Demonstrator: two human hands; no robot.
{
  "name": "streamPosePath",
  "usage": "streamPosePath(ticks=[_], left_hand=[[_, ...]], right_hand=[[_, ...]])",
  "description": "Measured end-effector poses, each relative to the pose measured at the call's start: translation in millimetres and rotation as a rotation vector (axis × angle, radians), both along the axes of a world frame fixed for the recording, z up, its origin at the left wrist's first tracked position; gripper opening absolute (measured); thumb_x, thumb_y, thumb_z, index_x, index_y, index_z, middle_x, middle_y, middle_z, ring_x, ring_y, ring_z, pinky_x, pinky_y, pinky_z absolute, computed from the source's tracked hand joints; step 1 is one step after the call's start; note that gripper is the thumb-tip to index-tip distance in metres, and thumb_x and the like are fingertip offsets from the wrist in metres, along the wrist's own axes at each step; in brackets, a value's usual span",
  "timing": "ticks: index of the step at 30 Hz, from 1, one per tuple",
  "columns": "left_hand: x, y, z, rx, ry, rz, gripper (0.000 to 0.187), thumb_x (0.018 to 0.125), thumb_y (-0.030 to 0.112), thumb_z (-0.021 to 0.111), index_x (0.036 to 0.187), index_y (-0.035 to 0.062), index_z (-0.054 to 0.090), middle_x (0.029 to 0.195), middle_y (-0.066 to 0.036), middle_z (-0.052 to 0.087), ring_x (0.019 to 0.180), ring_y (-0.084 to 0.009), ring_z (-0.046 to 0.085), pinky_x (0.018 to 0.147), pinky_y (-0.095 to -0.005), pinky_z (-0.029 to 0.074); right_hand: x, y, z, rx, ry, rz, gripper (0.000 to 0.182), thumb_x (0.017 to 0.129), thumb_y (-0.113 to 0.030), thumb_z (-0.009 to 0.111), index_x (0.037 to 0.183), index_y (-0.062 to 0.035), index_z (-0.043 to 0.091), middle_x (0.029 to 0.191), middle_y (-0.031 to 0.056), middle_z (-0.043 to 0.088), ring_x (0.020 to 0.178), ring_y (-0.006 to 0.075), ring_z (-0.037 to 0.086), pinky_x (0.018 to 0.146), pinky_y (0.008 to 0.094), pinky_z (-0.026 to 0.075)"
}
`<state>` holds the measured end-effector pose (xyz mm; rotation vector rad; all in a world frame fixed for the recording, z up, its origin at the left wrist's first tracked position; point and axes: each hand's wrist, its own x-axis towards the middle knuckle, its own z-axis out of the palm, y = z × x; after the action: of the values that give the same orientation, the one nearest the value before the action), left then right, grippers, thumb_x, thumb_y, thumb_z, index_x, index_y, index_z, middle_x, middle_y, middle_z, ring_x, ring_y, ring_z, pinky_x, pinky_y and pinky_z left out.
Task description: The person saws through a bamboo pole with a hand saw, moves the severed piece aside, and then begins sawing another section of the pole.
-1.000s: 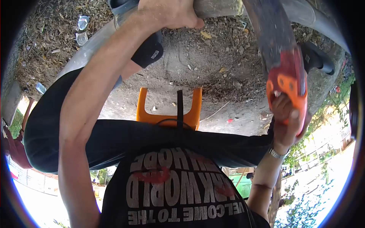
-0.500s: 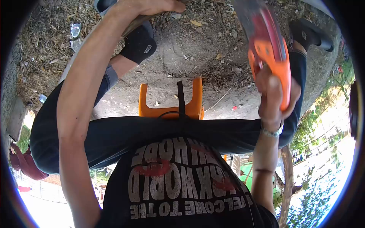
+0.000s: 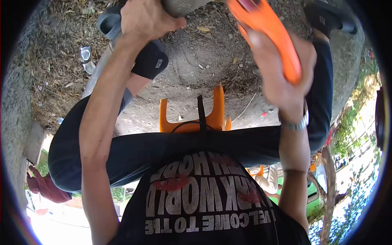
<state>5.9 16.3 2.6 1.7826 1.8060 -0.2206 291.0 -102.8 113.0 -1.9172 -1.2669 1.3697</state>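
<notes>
My right hand (image 3: 286, 73), blurred by motion, is wrapped round the orange handle (image 3: 281, 41) of a tool at the upper right. Only a little of the tool's dark red part shows at the top edge; the rest is out of frame. At the top left, my left hand (image 3: 149, 20) grips a thick grey rounded piece (image 3: 185, 6), with the thumb pointing right along its lower side. Some of the left fingers are cut off by the frame edge. A metal watch band (image 3: 295, 121) is on my right wrist.
An orange plastic stool (image 3: 218, 108) with a black strap (image 3: 201, 110) stands at my legs. Crumpled clear plastic (image 3: 85, 53) lies on the littered ground at left. My dark shoes flank the dirt. A person in dark red (image 3: 51, 188) shows at lower left.
The orange handle and my right hand have moved up and slightly left, and the tool has tilted. My left hand appears lower and more fully in view, with the grey piece beside it.
</notes>
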Motion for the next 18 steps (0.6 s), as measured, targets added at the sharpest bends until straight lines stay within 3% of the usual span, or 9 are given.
streamPosePath(ticks=[2,4,5,6,8,10,12,15,18], left_hand=[[-8.1,16.7,-3.1,0.104,-0.100,-0.036,0.095,0.052,0.045,0.095,0.131,0.0014,0.065,0.107,-0.022,0.076,0.100,-0.0390,0.074,0.088,-0.0468,0.060],[-18.0,12.2,-9.1,0.044,-0.056,-0.049,0.094,0.051,0.046,0.095,0.129,0.0013,0.065,0.105,-0.022,0.076,0.099,-0.0392,0.074,0.088,-0.0478,0.060],[-15.5,4.4,-9.7,0.087,-0.049,-0.048,0.088,0.053,0.044,0.094,0.124,0.0002,0.067,0.104,-0.022,0.076,0.098,-0.0400,0.074,0.087,-0.0486,0.060],[-14.2,7.1,-11.3,0.093,-0.033,-0.037,0.088,0.053,0.044,0.094,0.124,0.0002,0.067,0.104,-0.022,0.076,0.098,-0.0400,0.074,0.087,-0.0486,0.060],[2.0,-1.2,0.2,0.039,0.060,0.021,0.081,0.055,0.043,0.093,0.121,0.0002,0.070,0.103,-0.021,0.076,0.098,-0.0402,0.074,0.087,-0.0483,0.060],[-1.8,1.6,-4.3,0.196,-0.058,-0.039,0.077,0.057,0.042,0.092,0.120,0.0016,0.071,0.102,-0.022,0.076,0.096,-0.0401,0.074,0.085,-0.0479,0.060],[-5.7,11.2,2.6,-0.014,0.012,-0.034,0.081,0.057,0.043,0.092,0.124,0.0028,0.069,0.101,-0.023,0.076,0.094,-0.0415,0.074,0.085,-0.0482,0.060],[-8.8,1.7,-1.1,0.065,0.000,-0.021,0.079,0.056,0.042,0.091,0.122,0.0033,0.070,0.100,-0.022,0.077,0.093,-0.0394,0.075,0.085,-0.0477,0.060],[2.8,-2.4,-3.0,-0.026,0.048,-0.030,0.078,0.054,0.042,0.090,0.120,0.0034,0.073,0.098,-0.021,0.077,0.093,-0.0376,0.076,0.085,-0.0456,0.061]], right_hand=[[-4.4,15.9,2.0,0.193,-0.100,0.186,0.028,0.085,-0.024,0.076,0.101,-0.0006,0.077,0.070,0.0068,0.068,0.057,0.0123,0.063,0.058,0.0286,0.050],[-14.8,29.9,-3.2,0.344,-0.151,0.436,0.021,0.085,-0.019,0.073,0.095,-0.0008,0.075,0.066,0.0081,0.063,0.054,0.0139,0.062,0.056,0.0308,0.049],[10.4,-6.7,15.0,0.141,-0.076,0.268,0.028,0.086,-0.020,0.073,0.104,0.0017,0.077,0.072,0.0084,0.069,0.059,0.0126,0.066,0.060,0.0303,0.052],[13.3,-8.0,0.0,0.149,-0.061,0.280,0.028,0.086,-0.020,0.073,0.104,0.0017,0.077,0.072,0.0084,0.069,0.059,0.0126,0.066,0.060,0.0303,0.052],[21.0,-28.1,-0.8,0.082,0.194,-0.108,0.031,0.088,-0.020,0.076,0.109,0.0033,0.077,0.066,0.0049,0.066,0.054,0.0113,0.062,0.057,0.0250,0.048],[-26.9,55.9,-32.9,0.426,-0.009,0.306,0.030,0.089,-0.018,0.076,0.109,0.0034,0.076,0.064,0.0047,0.062,0.051,0.0115,0.057,0.052,0.0260,0.045],[-18.8,50.8,-25.6,0.415,-0.079,0.367,0.031,0.089,-0.019,0.076,0.111,0.0032,0.076,0.063,0.0045,0.061,0.050,0.0114,0.055,0.050,0.0269,0.044],[3.6,8.3,-23.6,0.486,-0.084,0.406,0.036,0.087,-0.019,0.076,0.117,0.0026,0.076,0.064,0.0042,0.063,0.050,0.0116,0.056,0.052,0.0274,0.046],[11.5,-9.1,-10.7,0.270,-0.071,0.275,0.028,0.086,-0.017,0.075,0.105,0.0040,0.077,0.067,0.0038,0.067,0.054,0.0101,0.061,0.056,0.0267,0.049]])
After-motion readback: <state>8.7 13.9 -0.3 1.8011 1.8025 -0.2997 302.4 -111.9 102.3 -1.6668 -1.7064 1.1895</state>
